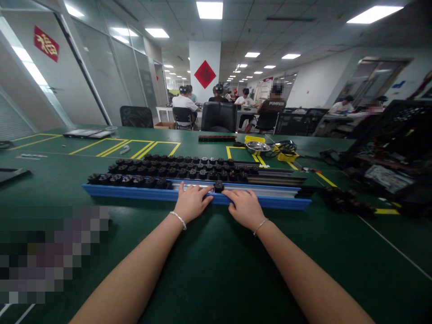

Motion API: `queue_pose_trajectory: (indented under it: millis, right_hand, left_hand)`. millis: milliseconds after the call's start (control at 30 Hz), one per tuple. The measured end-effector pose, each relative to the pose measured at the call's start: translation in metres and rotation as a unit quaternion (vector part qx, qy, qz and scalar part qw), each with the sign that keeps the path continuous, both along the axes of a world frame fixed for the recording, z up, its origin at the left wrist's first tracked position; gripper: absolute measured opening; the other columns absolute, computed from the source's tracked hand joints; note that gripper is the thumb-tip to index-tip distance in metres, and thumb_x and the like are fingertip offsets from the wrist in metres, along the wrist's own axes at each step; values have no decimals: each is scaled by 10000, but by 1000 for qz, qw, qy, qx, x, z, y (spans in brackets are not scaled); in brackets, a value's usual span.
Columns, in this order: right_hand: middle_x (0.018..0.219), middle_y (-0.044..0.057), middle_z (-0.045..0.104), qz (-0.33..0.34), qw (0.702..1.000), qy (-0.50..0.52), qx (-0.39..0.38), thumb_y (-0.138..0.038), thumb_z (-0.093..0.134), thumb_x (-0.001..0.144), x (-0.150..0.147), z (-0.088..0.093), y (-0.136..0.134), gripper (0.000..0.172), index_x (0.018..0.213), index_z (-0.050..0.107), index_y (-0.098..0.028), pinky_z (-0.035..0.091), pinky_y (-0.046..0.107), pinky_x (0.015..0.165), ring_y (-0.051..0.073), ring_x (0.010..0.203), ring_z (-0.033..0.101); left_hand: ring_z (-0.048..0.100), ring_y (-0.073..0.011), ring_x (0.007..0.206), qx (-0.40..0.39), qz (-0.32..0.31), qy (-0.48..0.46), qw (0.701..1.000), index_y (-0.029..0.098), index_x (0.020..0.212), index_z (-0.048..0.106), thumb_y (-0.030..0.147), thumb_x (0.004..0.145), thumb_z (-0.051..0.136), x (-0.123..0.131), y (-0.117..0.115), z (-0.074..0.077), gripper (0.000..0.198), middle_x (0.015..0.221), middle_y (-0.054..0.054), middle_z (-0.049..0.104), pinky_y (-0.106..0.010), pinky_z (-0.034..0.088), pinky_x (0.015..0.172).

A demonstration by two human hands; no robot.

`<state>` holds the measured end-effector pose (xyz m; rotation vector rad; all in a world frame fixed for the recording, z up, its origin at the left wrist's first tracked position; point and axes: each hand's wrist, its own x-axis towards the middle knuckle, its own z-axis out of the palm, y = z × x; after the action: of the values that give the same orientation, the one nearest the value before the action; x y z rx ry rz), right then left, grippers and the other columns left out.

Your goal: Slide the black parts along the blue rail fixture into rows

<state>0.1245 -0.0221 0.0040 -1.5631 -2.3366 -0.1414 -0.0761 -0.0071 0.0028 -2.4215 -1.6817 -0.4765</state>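
A blue rail point(135, 192) with a silvery channel lies across the green table in front of me. Several black socket-like blocks point(138, 180) sit in a row along its left part. A single black block point(218, 186) stands apart from that row, between my two hands. My left hand point(193, 201) rests on the rail, fingers spread, its index fingertip at the block's left side. From the right, my right hand point(245, 207) reaches over the rail with fingers stretched out, its index fingertip close to the block's lower right. Whether either fingertip presses on the block I cannot tell.
Behind the blue rail lie dark rails with more black blocks point(182, 172). Farther back are a metal bowl point(258, 147), a black cable point(286, 147) and a dark strip point(217, 139). Loose black parts point(347, 201) lie at right. People sit at tables in the background.
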Motion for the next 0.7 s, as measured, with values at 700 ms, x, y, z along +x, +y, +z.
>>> queue_pose_trajectory:
  millis: [700]
  right_hand:
    - [1130, 51, 623, 8, 1000, 4, 27, -184, 421, 796, 2, -4, -1, 442, 1217, 531, -265, 241, 403, 983, 207, 1033, 519]
  left_hand:
    - [549, -240, 1024, 13, 9, -26, 1000, 343, 1216, 535, 458, 890, 375, 2, -5, 0, 381, 1022, -40, 654, -534, 151, 1064]
